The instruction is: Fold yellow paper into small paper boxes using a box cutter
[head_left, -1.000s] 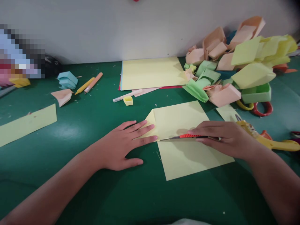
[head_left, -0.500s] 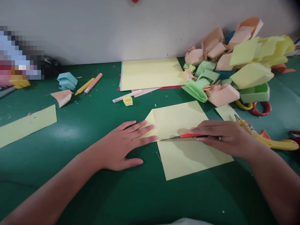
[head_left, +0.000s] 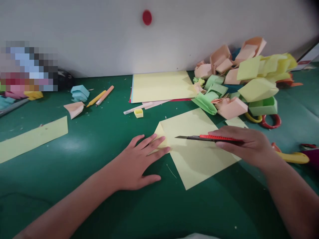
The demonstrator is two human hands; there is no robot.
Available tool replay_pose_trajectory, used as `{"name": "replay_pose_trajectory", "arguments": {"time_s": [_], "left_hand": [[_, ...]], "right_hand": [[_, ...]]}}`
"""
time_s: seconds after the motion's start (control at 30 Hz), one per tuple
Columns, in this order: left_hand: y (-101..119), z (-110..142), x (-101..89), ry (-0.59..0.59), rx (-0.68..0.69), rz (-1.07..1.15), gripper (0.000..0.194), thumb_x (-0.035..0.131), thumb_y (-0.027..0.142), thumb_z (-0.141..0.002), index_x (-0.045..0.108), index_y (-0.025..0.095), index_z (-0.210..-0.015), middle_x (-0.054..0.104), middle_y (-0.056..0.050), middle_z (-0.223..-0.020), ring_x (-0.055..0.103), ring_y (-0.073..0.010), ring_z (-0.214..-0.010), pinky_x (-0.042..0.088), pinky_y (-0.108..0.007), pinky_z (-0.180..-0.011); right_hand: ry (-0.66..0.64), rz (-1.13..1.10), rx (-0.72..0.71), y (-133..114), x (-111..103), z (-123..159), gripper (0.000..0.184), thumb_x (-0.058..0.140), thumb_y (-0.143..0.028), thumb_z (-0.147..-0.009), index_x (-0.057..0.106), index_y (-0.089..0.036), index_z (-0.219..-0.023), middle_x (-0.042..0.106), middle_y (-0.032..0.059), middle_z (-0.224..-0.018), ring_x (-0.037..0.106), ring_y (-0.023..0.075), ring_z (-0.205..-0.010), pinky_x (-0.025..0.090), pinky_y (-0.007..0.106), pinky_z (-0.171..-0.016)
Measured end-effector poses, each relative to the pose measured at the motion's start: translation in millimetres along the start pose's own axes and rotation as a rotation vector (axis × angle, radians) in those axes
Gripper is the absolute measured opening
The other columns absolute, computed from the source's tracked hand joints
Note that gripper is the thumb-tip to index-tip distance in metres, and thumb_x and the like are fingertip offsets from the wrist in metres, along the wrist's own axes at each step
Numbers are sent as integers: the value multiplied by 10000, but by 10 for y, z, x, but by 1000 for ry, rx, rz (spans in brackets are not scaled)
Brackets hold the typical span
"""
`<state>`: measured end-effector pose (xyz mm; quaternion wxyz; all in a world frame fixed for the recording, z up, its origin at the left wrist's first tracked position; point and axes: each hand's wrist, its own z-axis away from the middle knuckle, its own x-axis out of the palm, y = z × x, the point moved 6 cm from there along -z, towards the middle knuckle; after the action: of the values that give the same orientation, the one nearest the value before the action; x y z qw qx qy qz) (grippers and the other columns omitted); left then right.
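Note:
A pale yellow sheet of paper (head_left: 196, 166) lies on the green table, with a folded flap at its left edge. My left hand (head_left: 142, 162) rests flat with fingers spread, the fingertips pressing on that flap. Above the sheet, my right hand (head_left: 246, 142) grips a red and black utility knife (head_left: 219, 137). Its blade points left over the paper and looks raised off it, casting a shadow below. A thin paper sliver (head_left: 171, 171) lies on the table just left of the sheet.
Folded paper boxes (head_left: 231, 103) are heaped at the back right, beside red-handled scissors (head_left: 271, 121) and a yellow-handled tool (head_left: 294, 157). A paper stack (head_left: 161, 88) lies against the white wall. Leftward are two pens (head_left: 104, 95), a blue folded paper (head_left: 79, 93) and a yellow strip (head_left: 37, 137).
My right hand has lifted the knife, its blade moving away from the flap's edge. The lower part of the sheet has turned slightly. My left hand stays on the flap; the view has tilted up.

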<state>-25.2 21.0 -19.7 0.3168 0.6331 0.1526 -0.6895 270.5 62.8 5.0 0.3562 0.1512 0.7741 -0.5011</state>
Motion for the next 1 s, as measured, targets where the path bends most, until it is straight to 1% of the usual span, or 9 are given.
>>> {"name": "replay_pose_trajectory", "arguments": {"time_s": [0.17, 0.23, 0.3, 0.43, 0.57, 0.7, 0.83, 0.93, 1.0], "left_hand": [[302, 15, -21, 31, -152, -12, 693, 413, 606, -998, 298, 264, -1591, 252, -115, -1667, 350, -413, -1457, 328, -623, -1080], [400, 33, -50, 56, -154, 21, 637, 395, 598, -1007, 372, 278, -1557, 324, -98, -1644, 480, -379, -1351, 399, -578, -1025], [432, 48, -72, 76, -112, 47, 560, 408, 540, -1023, 432, 285, -1520, 365, -69, -1627, 518, -332, -1315, 429, -526, -1020], [306, 81, -53, 73, 47, 20, 489, 458, 356, -1026, 451, 262, -1506, 283, -71, -1663, 341, -307, -1489, 360, -503, -1142], [146, 123, 10, 77, 52, -22, 597, 471, 454, -1024, 308, 318, -1582, 217, -67, -1683, 250, -309, -1536, 290, -515, -1206], [268, 134, 75, 120, -39, -56, 638, 462, 517, -1015, 274, 328, -1594, 242, -76, -1675, 282, -327, -1523, 242, -548, -1224], [494, 149, 123, 166, -73, -69, 768, 455, 641, -970, 284, 237, -1599, 246, -115, -1670, 279, -381, -1513, 255, -553, -1210], [496, 182, 121, 177, -52, -90, 704, 432, 556, -1009, 311, 169, -1584, 241, -129, -1669, 265, -340, -1525, 239, -489, -1228], [420, 206, 108, 151, -15, -95, 617, 430, 441, -1033, 315, 185, -1582, 261, -109, -1666, 254, -286, -1535, 218, -447, -1242]], "right_hand": [[90, 58, 213, 92, -60, 54, 319, 710, -504, -875, 760, -373, -1161, 773, 0, -1109, 729, 269, -943, 605, 356, -729], [103, 52, 247, 91, -59, 54, 320, 707, -512, -873, 758, -386, -1163, 768, -7, -1137, 724, 288, -997, 611, 387, -779], [100, 29, 258, 75, -38, 41, 305, 703, -502, -878, 759, -394, -1157, 763, -14, -1162, 714, 303, -1057, 611, 420, -855], [91, -9, 245, 35, 34, 13, 275, 699, -477, -883, 765, -400, -1138, 764, -24, -1166, 716, 305, -1084, 601, 451, -943], [42, -17, 263, 35, 152, -3, 294, 696, -487, -879, 758, -404, -1154, 756, -30, -1195, 713, 301, -1097, 598, 461, -960], [1, -46, 264, 33, 265, -18, 298, 683, -471, -894, 746, -409, -1178, 741, -39, -1235, 683, 289, -1169, 566, 460, -1020], [-3, -52, 290, 45, 320, -26, 295, 679, -465, -894, 753, -398, -1171, 740, -37, -1239, 678, 292, -1182, 562, 456, -1026], [24, -48, 333, 82, 316, -30, 292, 680, -465, -887, 762, -386, -1155, 741, -36, -1237, 678, 292, -1181, 560, 458, -1029], [29, -51, 344, 107, 309, -35, 298, 683, -464, -883, 760, -389, -1160, 737, -42, -1247, 673, 287, -1192, 555, 454, -1039]]}}
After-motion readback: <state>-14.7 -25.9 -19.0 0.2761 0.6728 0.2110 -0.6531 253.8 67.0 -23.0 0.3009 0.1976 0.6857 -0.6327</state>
